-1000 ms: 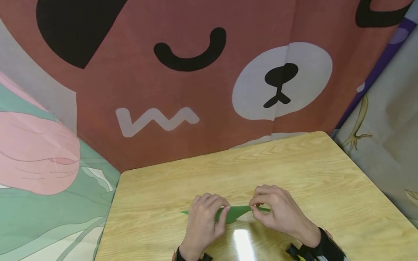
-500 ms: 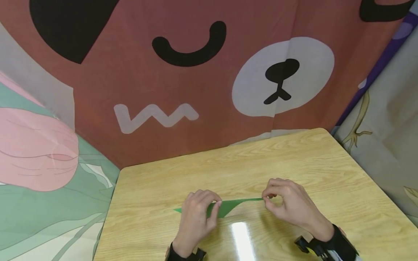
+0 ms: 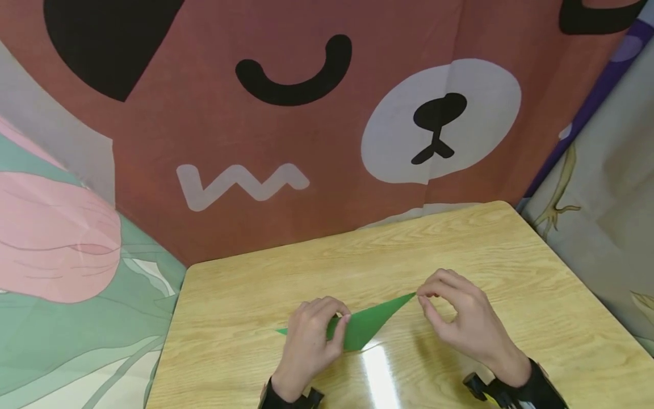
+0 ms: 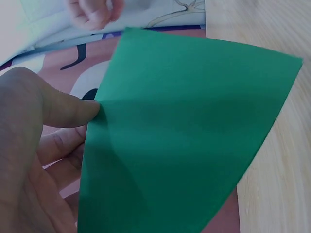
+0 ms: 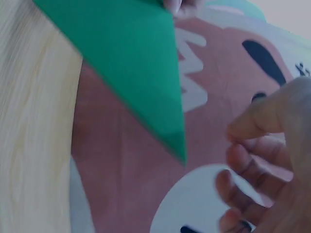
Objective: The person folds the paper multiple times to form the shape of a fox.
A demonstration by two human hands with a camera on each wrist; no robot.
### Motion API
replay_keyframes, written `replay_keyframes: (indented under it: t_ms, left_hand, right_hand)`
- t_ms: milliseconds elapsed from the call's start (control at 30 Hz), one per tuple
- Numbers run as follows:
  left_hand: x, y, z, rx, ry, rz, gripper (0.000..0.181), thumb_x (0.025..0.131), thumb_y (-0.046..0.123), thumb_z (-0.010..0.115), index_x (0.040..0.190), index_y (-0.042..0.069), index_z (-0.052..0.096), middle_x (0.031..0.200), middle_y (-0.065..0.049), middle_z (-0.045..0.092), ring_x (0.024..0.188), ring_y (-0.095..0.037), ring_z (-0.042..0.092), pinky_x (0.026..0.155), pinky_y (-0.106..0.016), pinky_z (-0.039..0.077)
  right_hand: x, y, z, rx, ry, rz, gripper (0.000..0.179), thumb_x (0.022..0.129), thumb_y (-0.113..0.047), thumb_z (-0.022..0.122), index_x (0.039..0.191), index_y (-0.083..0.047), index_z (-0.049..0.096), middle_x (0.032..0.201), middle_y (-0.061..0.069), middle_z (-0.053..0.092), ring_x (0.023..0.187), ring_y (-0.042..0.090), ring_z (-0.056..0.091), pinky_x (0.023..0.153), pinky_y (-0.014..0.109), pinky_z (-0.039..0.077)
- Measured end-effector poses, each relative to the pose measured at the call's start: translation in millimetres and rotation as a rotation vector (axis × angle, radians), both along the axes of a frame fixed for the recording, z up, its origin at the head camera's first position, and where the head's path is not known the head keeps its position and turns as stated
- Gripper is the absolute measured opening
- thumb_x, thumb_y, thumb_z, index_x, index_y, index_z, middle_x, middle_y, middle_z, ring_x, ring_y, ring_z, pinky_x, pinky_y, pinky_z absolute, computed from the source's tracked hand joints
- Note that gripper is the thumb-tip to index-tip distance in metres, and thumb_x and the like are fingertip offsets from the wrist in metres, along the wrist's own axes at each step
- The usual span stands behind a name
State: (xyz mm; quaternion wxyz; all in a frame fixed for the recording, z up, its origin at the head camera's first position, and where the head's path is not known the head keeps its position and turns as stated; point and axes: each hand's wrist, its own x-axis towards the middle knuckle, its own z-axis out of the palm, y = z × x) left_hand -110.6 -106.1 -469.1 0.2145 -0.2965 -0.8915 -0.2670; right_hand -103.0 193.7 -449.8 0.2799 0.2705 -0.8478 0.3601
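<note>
A folded sheet of green paper (image 3: 372,324), roughly triangular, is held just above the table. My left hand (image 3: 313,343) pinches its upper edge between thumb and fingers; in the left wrist view the thumb (image 4: 70,108) lies on the near face, with fingers behind. To the right is my right hand (image 3: 467,324), beside the paper's pointed corner. The right wrist view has a gap between that corner of the green paper (image 5: 141,82) and the loosely bent fingers (image 5: 252,174), which hold nothing.
A wood-grain table (image 3: 255,284) lies under both hands, with a bright light reflection on its near part. Behind it hangs a reddish-brown cloth (image 3: 327,216) with a bear face. Printed cloths also hang at the left and right. Both wrists wear black bands.
My right hand slid rightward along the paper's upper edge to its corner, then let go. The paper's right end has risen and its face opens to view. My left hand keeps its pinch.
</note>
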Motion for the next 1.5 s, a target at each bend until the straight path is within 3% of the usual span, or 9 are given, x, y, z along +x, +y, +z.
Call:
replay_keyframes:
  t_ms: [200, 367, 533, 633, 767, 933, 1067, 1267, 1500]
  left_hand:
    - [-2.2, 7.2, 0.7, -0.031, -0.144, -0.059, 0.008, 0.095, 0.019, 0.077, 0.092, 0.025, 0.073, 0.090, 0.014, 0.073, 0.070, 0.004, 0.056, 0.066, -0.016, 0.044]
    - [-7.3, 10.0, -6.9, -0.006, -0.319, -0.130, 0.005, 0.101, 0.023, 0.071, 0.097, 0.026, 0.071, 0.095, 0.011, 0.072, 0.073, 0.006, 0.057, 0.061, -0.012, 0.046]
    - [-17.3, 11.7, -19.8, -0.032, -0.412, -0.106, 0.005, 0.103, 0.031, 0.069, 0.099, 0.027, 0.071, 0.099, 0.013, 0.071, 0.071, 0.003, 0.053, 0.059, -0.014, 0.043]
    - [-20.3, 12.6, -28.5, -0.060, -0.391, -0.057, 0.004, 0.101, 0.029, 0.071, 0.102, 0.025, 0.072, 0.101, 0.011, 0.071, 0.076, 0.000, 0.057, 0.063, -0.016, 0.046]
    - [-13.9, 12.1, -37.5, -0.098, -0.249, -0.015, 0.011, 0.096, 0.023, 0.077, 0.106, 0.020, 0.074, 0.103, 0.008, 0.074, 0.086, -0.007, 0.066, 0.074, -0.025, 0.054]
    - [0.8, 13.2, -52.8, -0.106, -0.133, -0.065, 0.014, 0.092, 0.020, 0.081, 0.103, 0.019, 0.074, 0.105, 0.007, 0.074, 0.091, -0.011, 0.068, 0.079, -0.027, 0.055]
    - [13.0, 15.8, -72.4, -0.171, -0.141, -0.095, 0.012, 0.092, 0.023, 0.080, 0.102, 0.021, 0.074, 0.111, 0.008, 0.072, 0.104, -0.014, 0.067, 0.089, -0.031, 0.057]
    - [21.9, 15.7, -92.1, -0.289, -0.190, -0.046, 0.018, 0.093, 0.030, 0.078, 0.109, 0.022, 0.075, 0.126, 0.004, 0.068, 0.122, -0.022, 0.059, 0.099, -0.041, 0.055]
    - [14.2, 8.0, -90.9, -0.286, -0.219, 0.005, 0.018, 0.093, 0.026, 0.078, 0.110, 0.021, 0.077, 0.128, 0.000, 0.068, 0.125, -0.025, 0.060, 0.103, -0.043, 0.056]
  right_hand:
    - [-3.2, -27, -0.3, 0.124, 0.018, 0.121, 0.029, 0.088, -0.011, 0.082, 0.113, -0.025, 0.076, 0.115, -0.011, 0.069, 0.106, 0.010, 0.061, 0.090, 0.031, 0.044]
    - [-8.3, -43, -13.8, 0.244, -0.112, 0.158, 0.026, 0.089, -0.016, 0.083, 0.112, -0.027, 0.076, 0.105, -0.016, 0.073, 0.095, 0.002, 0.065, 0.085, 0.034, 0.052]
    - [-20.8, -45, -31.2, 0.232, -0.291, 0.225, 0.019, 0.095, -0.009, 0.076, 0.109, -0.021, 0.078, 0.100, -0.012, 0.074, 0.087, -0.001, 0.065, 0.078, 0.030, 0.057]
    - [-31.4, -45, -44.6, 0.221, -0.393, 0.247, 0.016, 0.097, -0.009, 0.073, 0.110, -0.017, 0.079, 0.102, -0.008, 0.075, 0.090, 0.001, 0.067, 0.078, 0.027, 0.059]
    - [-42.8, -43, -65.4, 0.217, -0.459, 0.268, 0.015, 0.099, -0.009, 0.071, 0.110, -0.015, 0.079, 0.102, -0.005, 0.075, 0.089, 0.001, 0.066, 0.074, 0.023, 0.057]
    - [-50.9, -38, -85.1, 0.220, -0.480, 0.271, 0.015, 0.099, -0.007, 0.070, 0.109, -0.015, 0.078, 0.103, -0.005, 0.075, 0.091, 0.001, 0.067, 0.076, 0.023, 0.058]
    - [-54.4, -36, -94.3, 0.238, -0.519, 0.277, 0.016, 0.101, -0.009, 0.068, 0.110, -0.018, 0.078, 0.104, -0.006, 0.074, 0.093, 0.002, 0.067, 0.079, 0.025, 0.058]
    - [-58.5, -36, -104.9, 0.283, -0.531, 0.270, 0.016, 0.103, -0.012, 0.066, 0.109, -0.020, 0.078, 0.103, -0.008, 0.073, 0.093, 0.001, 0.065, 0.081, 0.026, 0.058]
    - [-50.7, -44, -100.2, 0.306, -0.331, 0.207, 0.012, 0.094, -0.020, 0.079, 0.106, -0.021, 0.078, 0.111, -0.011, 0.070, 0.104, 0.009, 0.061, 0.091, 0.038, 0.055]
